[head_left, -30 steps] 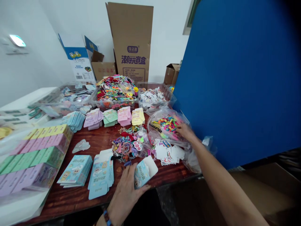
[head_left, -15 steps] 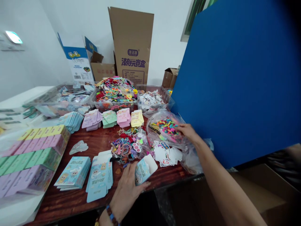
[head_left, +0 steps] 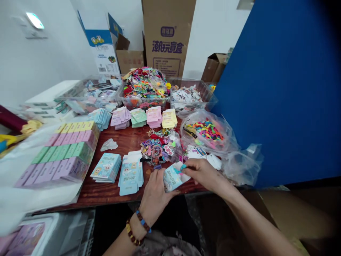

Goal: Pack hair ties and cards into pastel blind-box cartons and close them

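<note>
Pale blue card box is up off the wooden table, just above its front edge and right in front of me. My left hand grips it from below and the side, fingers closed around it and palm turned toward the box, with a beaded bracelet on that wrist. My right hand reaches in from the right, its fingertips pinched on the box's upper edge. Past my hands, a clear plastic tub is heaped with tangled bright hair ties, and a second clear tub beside it holds white paper cutouts. Nearer me, a clear plastic bag holds rainbow-coloured strips, while a third tub to the left holds printed cards.
</note>
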The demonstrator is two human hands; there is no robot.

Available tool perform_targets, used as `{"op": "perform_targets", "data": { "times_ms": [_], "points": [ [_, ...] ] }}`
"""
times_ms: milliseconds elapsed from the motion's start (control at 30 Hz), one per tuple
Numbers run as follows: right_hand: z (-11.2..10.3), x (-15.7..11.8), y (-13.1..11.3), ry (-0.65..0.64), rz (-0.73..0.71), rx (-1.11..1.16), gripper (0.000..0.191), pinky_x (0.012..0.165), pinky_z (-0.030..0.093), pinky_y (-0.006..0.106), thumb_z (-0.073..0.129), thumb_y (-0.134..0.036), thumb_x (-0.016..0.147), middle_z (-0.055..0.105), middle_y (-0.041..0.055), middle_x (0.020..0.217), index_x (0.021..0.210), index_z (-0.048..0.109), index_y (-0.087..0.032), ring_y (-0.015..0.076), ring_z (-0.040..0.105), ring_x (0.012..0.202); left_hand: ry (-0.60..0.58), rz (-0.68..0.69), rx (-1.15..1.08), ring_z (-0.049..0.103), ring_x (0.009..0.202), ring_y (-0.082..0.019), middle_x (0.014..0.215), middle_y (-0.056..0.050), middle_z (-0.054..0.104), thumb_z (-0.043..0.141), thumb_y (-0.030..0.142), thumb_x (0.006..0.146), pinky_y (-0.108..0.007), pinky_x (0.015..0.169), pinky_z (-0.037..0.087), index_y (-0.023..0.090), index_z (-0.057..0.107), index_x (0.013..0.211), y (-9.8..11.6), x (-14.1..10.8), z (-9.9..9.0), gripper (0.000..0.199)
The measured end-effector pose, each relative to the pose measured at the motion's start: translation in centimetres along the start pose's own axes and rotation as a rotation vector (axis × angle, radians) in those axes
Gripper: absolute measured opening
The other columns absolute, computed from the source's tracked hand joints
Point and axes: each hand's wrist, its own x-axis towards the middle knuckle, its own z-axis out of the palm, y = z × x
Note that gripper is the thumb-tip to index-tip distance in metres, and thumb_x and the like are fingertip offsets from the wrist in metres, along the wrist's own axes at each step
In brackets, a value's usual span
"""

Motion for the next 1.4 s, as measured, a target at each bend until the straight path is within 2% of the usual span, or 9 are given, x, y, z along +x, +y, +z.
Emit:
{"op": "perform_targets", "data": {
  "times_ms": [267, 467, 567, 633, 733, 833, 967, 1133, 1400],
  "points": [
    [2.8, -2.2, -0.8, -0.086, -0.059, -0.173, 0.03, 0.05, 0.04, 0.021, 0.045, -0.026, 0.097, 0.068, 0.0022, 0.075, 0.088, 0.073, -0.018, 0.0099, 0.057, 0.048, -0.028, -0.04, 0.047, 0.052, 0.12, -0.031, 0.125, -0.011, 0.056, 0.082, 0.028, 0.074, -0.049, 0.103, 0.046, 0.019, 0.043, 0.132, -1.5, -2.0, 0.7, 0.07],
    [4.5, -2.8, -0.1, -0.094, 0.053, 0.047, 0.04, 0.042, 0.041, 0.02, 0.043, -0.035, 0.099, 0.071, -0.0009, 0.077, 0.133, 0.06, -0.023, 0.0083, 0.054, 0.037, -0.008, -0.04, 0.008, 0.053, 0.117, -0.03, 0.121, -0.01, 0.057, 0.081, 0.029, 0.076, -0.049, 0.101, 0.048, 0.018, 0.043, 0.131, -2.1, -2.6, 1.2, 0.067],
    [3.3, -2.1, 0.8, -0.073, 0.057, 0.11, 0.04, 0.041, 0.041, 0.022, 0.044, -0.04, 0.098, 0.073, 0.0004, 0.084, 0.129, 0.062, -0.024, 0.0092, 0.055, 0.038, 0.01, -0.049, -0.006, 0.054, 0.117, -0.03, 0.121, -0.01, 0.057, 0.08, 0.029, 0.076, -0.049, 0.101, 0.048, 0.019, 0.044, 0.13, -2.1, -2.5, 1.2, 0.066],
    [1.9, -0.8, 2.0, 0.118, 0.088, 0.073, 0.038, 0.043, 0.042, 0.024, 0.045, -0.042, 0.096, 0.075, 0.0033, 0.094, 0.122, 0.065, -0.023, 0.0105, 0.055, 0.041, 0.029, -0.055, -0.014, 0.054, 0.117, -0.029, 0.121, -0.009, 0.057, 0.08, 0.028, 0.076, -0.049, 0.102, 0.047, 0.019, 0.044, 0.13, -2.2, -2.5, 1.2, 0.065],
    [0.3, 2.1, 4.3, 0.312, 0.031, -0.323, 0.028, 0.064, 0.047, 0.028, 0.054, -0.033, 0.092, 0.074, 0.0072, 0.096, 0.11, 0.071, -0.021, 0.0188, 0.067, 0.07, 0.054, -0.078, -0.046, 0.055, 0.117, -0.029, 0.121, -0.009, 0.057, 0.079, 0.026, 0.075, -0.048, 0.102, 0.047, 0.02, 0.045, 0.129, -2.4, -2.6, 1.0, 0.065],
    [-0.2, 4.3, 6.2, 0.24, -0.016, -0.6, 0.021, 0.072, 0.044, 0.03, 0.056, -0.022, 0.087, 0.072, 0.009, 0.103, 0.101, 0.073, -0.022, 0.0237, 0.066, 0.092, 0.081, -0.12, -0.082, 0.057, 0.116, -0.028, 0.121, -0.009, 0.058, 0.08, 0.026, 0.073, -0.047, 0.101, 0.048, 0.019, 0.046, 0.127, -2.8, -2.7, 0.8, 0.065],
    [-0.4, 4.5, 7.4, 0.248, 0.029, -0.256, 0.016, 0.059, 0.04, 0.027, 0.057, -0.031, 0.086, 0.066, 0.002, 0.075, 0.083, 0.068, -0.02, 0.0161, 0.058, 0.063, 0.116, -0.125, -0.052, 0.059, 0.112, -0.028, 0.117, -0.008, 0.059, 0.08, 0.027, 0.074, -0.046, 0.099, 0.049, 0.02, 0.047, 0.124, -3.3, -2.4, 0.5, 0.06],
    [0.1, 1.3, 4.6, 0.127, 0.075, 0.256, 0.029, 0.05, 0.036, 0.024, 0.064, -0.047, 0.08, 0.062, -0.0019, 0.065, 0.087, 0.069, -0.019, 0.0113, 0.046, 0.048, 0.097, -0.012, 0.07, 0.054, 0.12, -0.03, 0.125, -0.011, 0.055, 0.08, 0.024, 0.076, -0.049, 0.103, 0.047, 0.018, 0.039, 0.132, -3.0, -1.8, 0.9, 0.07],
    [2.9, -1.4, 0.1, -0.05, -0.164, -0.378, 0.024, 0.066, 0.037, 0.027, 0.053, -0.028, 0.094, 0.067, 0.0024, 0.082, 0.086, 0.075, -0.023, 0.0164, 0.061, 0.076, 0.043, 0.068, 0.116, 0.055, 0.114, -0.031, 0.121, -0.009, 0.055, 0.079, 0.031, 0.078, -0.051, 0.099, 0.05, 0.021, 0.038, 0.133, -2.5, -2.3, 1.4, 0.069]
  ]
}}
